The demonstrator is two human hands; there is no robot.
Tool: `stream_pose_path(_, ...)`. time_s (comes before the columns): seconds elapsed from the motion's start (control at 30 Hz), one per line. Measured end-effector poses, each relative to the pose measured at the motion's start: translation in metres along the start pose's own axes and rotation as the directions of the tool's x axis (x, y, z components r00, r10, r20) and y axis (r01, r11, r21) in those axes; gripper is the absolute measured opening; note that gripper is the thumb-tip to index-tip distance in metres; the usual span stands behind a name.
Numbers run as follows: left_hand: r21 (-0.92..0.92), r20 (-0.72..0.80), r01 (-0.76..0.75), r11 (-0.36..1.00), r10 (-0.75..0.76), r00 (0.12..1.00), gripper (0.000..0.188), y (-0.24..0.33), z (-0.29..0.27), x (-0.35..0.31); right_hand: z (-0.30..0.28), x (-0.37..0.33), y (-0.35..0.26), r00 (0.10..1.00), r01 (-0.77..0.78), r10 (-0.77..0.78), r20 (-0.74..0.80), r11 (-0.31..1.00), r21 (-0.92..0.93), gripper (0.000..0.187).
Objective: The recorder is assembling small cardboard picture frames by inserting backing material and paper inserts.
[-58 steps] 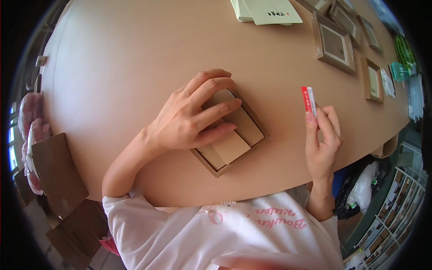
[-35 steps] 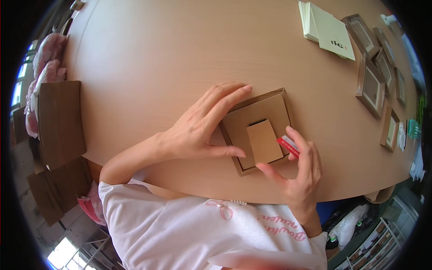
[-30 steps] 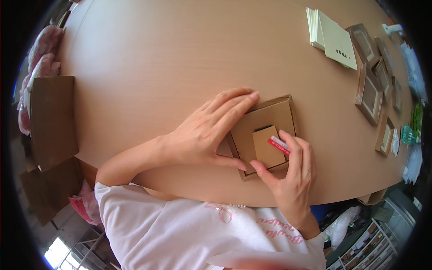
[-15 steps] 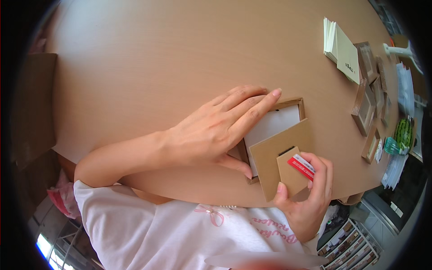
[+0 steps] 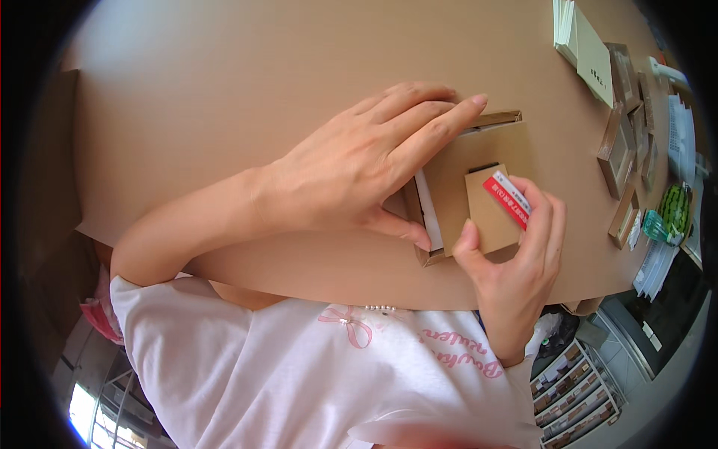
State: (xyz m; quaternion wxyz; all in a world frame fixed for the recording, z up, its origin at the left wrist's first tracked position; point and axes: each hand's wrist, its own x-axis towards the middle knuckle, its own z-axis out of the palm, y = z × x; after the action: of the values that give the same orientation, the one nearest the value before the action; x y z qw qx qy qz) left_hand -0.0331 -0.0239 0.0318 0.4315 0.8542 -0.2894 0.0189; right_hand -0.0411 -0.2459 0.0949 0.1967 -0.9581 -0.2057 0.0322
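Red-and-white strip (image 5: pixel 507 200): caught in the right hand (image 5: pixel 520 262), fingers curled round it; its red half carries a line of pale characters, and the white half has smaller dark print, too fine to make out from here.
Stand flap (image 5: pixel 488 221): pinched by that same hand, thumb on the left side, fingers on the right; plain brown, under the strip.
Backing board (image 5: pixel 490 146): beneath the flap, lying over the frame and off to its right, so a pale layer (image 5: pixel 428 209) shows along the left.
Frame (image 5: pixel 503 117): on the table (image 5: pixel 224 112), near the person's edge.
Left hand (image 5: pixel 351 168): spread wide, closed round nothing, thumb at the frame's near corner, fingertips by the far edge.
Cream cards (image 5: pixel 594 63): stacked at the far right, a short row of black characters on the top one.
Wrapped frames (image 5: pixel 615 146): clustered below the cards.
White shirt (image 5: pixel 247 337): pink lettering, upside down, and a pink bow.
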Motion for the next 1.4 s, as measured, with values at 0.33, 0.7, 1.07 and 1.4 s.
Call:
stream_pose_path(0.33, 0.026, -0.002, 0.005, 1.0, -0.005, 1.0, 0.121, 0.001, 0.004, -0.001, 0.017, -0.004, 0.006, 1.0, 0.023, -0.022, -0.004, 0.995, 0.093, 0.057)
stream_pose_path(0.7, 0.322, 0.033, -0.386, 0.865, 0.397, 0.917, 0.078, 0.007, -0.005, -0.003, -0.022, -0.017, 0.077, 0.913, -0.19, 0.357, -0.198, 0.801, 0.568, 0.02)
stream_pose_path(1.07, 0.369, 0.224, -0.377, 0.85, 0.312, 0.923, 0.054, 0.009, -0.001, 0.0, -0.018, 0.002, 0.106, 0.985, -0.169, 0.126, 0.113, 0.686, 0.708, 0.021)
stream_pose_path(1.4, 0.521, 0.273, -0.295, 0.801, 0.172, 0.947, 0.081, 0.049, 0.022, -0.001, -0.02, 0.056, 0.137, 0.915, -0.209, -0.172, 0.364, 0.569, 0.795, 0.017)
